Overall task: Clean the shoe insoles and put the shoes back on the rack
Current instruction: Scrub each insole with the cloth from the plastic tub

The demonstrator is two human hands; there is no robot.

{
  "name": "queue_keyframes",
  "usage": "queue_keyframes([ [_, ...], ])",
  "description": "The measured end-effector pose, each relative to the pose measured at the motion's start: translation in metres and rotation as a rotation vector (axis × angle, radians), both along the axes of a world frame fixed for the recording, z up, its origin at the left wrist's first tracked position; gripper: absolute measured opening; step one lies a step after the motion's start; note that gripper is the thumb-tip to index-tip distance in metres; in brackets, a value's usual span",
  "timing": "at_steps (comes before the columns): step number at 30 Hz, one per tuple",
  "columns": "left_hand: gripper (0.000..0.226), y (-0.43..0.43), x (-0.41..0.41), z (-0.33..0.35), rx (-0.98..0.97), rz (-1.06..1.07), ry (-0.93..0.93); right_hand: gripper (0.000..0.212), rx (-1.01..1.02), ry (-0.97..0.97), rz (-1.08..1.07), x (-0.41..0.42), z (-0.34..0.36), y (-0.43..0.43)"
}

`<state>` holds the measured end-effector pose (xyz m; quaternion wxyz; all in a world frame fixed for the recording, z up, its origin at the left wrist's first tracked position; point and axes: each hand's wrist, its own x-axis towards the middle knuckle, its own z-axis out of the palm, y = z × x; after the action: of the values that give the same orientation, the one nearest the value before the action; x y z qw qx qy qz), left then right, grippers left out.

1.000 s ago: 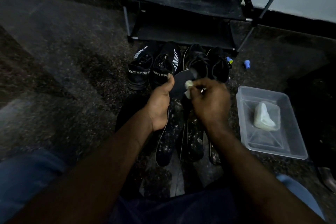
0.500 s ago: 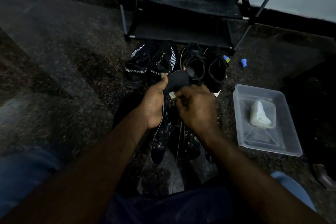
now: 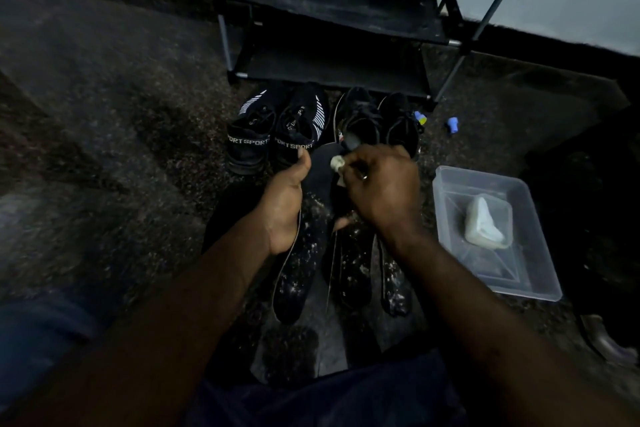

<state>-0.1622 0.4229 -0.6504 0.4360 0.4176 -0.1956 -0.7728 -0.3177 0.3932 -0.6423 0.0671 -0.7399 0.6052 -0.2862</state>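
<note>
My left hand (image 3: pixel 285 201) grips a dark insole (image 3: pixel 320 173) by its left edge and holds it up over the floor. My right hand (image 3: pixel 381 187) pinches a small pale cloth (image 3: pixel 337 165) against the insole's upper right part. Several more insoles (image 3: pixel 349 270), speckled with pale dirt, lie on the floor under my hands. Two pairs of black shoes stand beyond: the striped pair (image 3: pixel 277 128) on the left, the plain black pair (image 3: pixel 377 121) on the right. Behind them is the black shoe rack (image 3: pixel 332 14), its shelves bare.
A clear plastic tub (image 3: pixel 533 284) with a pale lump (image 3: pixel 485 229) in it sits on the floor to the right. Two small blue objects (image 3: pixel 452 125) lie by the rack's right leg. My knees fill the bottom corners. The dark speckled floor is open to the left.
My right hand with the cloth has slid from the insole's lower middle back up toward its top right. The left hand keeps its hold on the insole.
</note>
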Motion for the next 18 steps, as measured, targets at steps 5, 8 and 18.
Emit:
queue_keyframes([
  [5,0.069,0.001,-0.003,-0.009,0.004,0.002,-0.069,0.013,0.032,0.017,0.121,0.018,0.002,0.008],
  [8,0.070,0.000,-0.002,-0.012,-0.007,0.048,-0.150,0.014,0.057,-0.042,0.190,0.027,-0.004,0.021],
  [18,0.068,-0.002,0.000,-0.002,0.023,-0.019,0.025,0.029,0.005,-0.007,0.071,-0.006,0.004,0.005],
])
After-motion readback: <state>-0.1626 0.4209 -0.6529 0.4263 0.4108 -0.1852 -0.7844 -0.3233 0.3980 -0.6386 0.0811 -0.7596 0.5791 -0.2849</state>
